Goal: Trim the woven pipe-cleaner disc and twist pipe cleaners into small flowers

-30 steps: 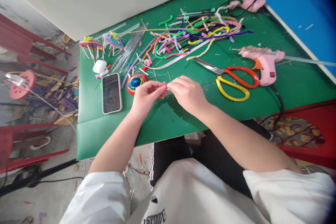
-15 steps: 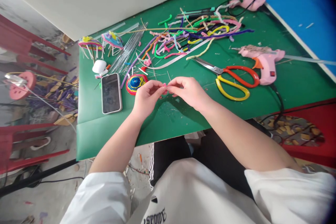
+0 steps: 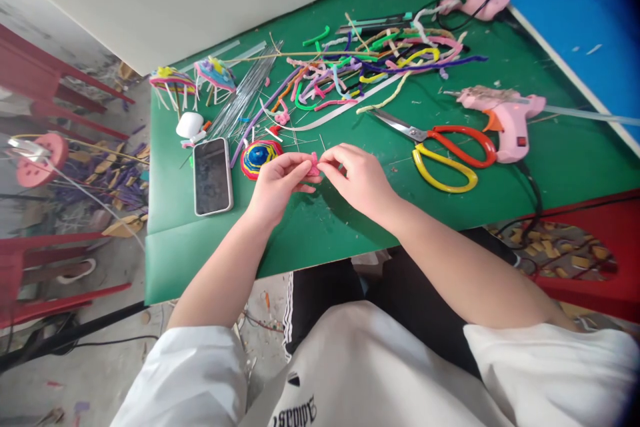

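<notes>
Between the fingertips of both hands is a small bent piece of pink pipe cleaner point(image 3: 314, 164), held just above the green table. My left hand point(image 3: 275, 188) pinches it from the left, thumb and forefinger closed on it. From the right, my right hand point(image 3: 361, 179) is closed at the piece's edge, its fingertips partly covering it. Just behind my left hand lies a round disc of coiled pipe cleaners point(image 3: 260, 157) in red, yellow and blue. Scissors point(image 3: 430, 140) with red and yellow handles rest to the right of my right hand.
A phone point(image 3: 213, 177) and a white earbud case point(image 3: 190, 125) lie on the left. Behind are thin wires point(image 3: 247, 93), loose pipe cleaners point(image 3: 350, 70) and two small umbrella-like pieces point(image 3: 215, 73). A pink glue gun point(image 3: 513, 123) lies right; two more are at the back.
My fingertips have drawn slightly apart, showing more of the pink pipe cleaner. My right hand has shifted a little to the right, and the left hand's lower fingers have spread.
</notes>
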Demonstrator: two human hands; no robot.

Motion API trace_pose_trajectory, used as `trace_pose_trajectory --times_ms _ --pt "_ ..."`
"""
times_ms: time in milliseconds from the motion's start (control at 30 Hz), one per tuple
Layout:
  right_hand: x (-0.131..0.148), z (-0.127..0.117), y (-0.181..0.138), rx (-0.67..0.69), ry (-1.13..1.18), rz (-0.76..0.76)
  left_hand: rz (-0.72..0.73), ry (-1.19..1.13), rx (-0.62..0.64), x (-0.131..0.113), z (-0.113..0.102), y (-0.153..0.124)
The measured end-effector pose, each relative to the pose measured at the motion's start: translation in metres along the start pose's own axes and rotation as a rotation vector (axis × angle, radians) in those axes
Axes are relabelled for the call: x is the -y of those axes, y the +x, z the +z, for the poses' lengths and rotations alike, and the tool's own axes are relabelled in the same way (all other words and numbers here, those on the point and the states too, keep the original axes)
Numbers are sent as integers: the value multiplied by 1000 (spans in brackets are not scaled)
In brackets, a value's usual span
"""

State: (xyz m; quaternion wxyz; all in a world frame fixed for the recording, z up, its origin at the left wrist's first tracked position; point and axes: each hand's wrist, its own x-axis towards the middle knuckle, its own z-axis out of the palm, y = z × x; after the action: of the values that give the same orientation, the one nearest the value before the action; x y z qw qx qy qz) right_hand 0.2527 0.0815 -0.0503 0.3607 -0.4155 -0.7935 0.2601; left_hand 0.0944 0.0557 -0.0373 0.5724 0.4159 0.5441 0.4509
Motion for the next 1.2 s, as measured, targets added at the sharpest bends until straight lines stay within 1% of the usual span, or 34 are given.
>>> trace_pose_trajectory --times_ms 133,267,367,533,667,733,833,933,1033,1100,1200 --pt "0 -3 3 19 163 97 61 57 -6 -1 1 -1" --pt "3 -7 5 42 344 168 176 152 -11 -2 5 -4" --pt "3 -8 7 47 393 210 231 250 -39 -2 7 -7" --pt "1 -6 8 89 383 231 287 358 -55 0 5 -8" --pt "2 -7 7 83 371 211 345 493 -101 1 3 -8" --pt "3 -8 7 84 372 215 346 522 -105 1 3 -7" --pt "3 -8 7 90 363 221 306 518 -103 1 3 -7" --pt "2 -5 5 61 293 175 272 519 -115 1 3 -6" --pt "1 -1 2 10 143 93 288 612 -124 2 2 -5" --pt "0 1 2 0 60 64 296 653 -123 2 2 -5" --pt "-1 1 3 12 71 80 295 622 -113 2 3 -5"
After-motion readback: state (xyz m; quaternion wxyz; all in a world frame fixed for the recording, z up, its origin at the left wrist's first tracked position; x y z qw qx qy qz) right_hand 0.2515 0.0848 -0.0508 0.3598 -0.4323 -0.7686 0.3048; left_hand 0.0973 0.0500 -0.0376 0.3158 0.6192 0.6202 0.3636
